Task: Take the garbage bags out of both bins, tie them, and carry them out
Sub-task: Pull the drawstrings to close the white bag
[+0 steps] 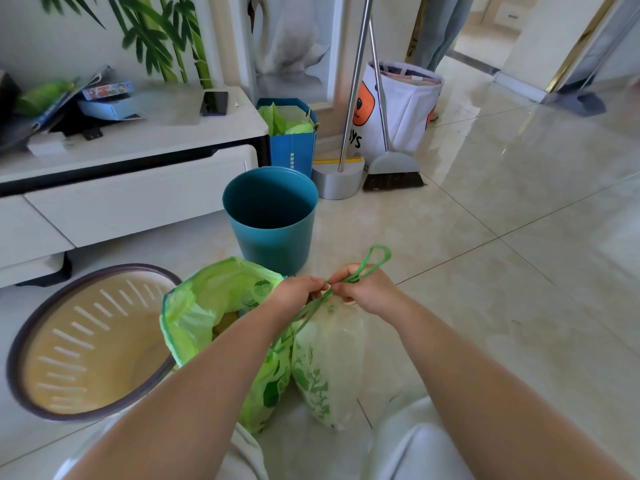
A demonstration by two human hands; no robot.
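Our two bare forearms reach out over pale trouser knees at the bottom of the view, and both hands meet at the neck of a garbage bag. We see our left hand closed on the green drawstring right at the top of the whitish bag, fingers curled in tight. Our right hand pinches the same drawstring just beside the left, knuckles almost touching it, and a loop of the string stands up above and beyond the right hand. That whitish bag, printed with green leaves, stands on the tiled floor directly under both hands, its mouth gathered shut.

Just to the left of it, under our left forearm, sits the green bag, its mouth open, with rubbish showing inside. Further left of the left hand lies the beige bin with a dark rim, tipped toward us, no bag in it. Beyond the hands stands the teal bin, upright and unlined. Behind that we see a blue paper bag stuffed with green plastic, then a dustpan and broom beyond the right hand. A phone lies on the white counter far left.
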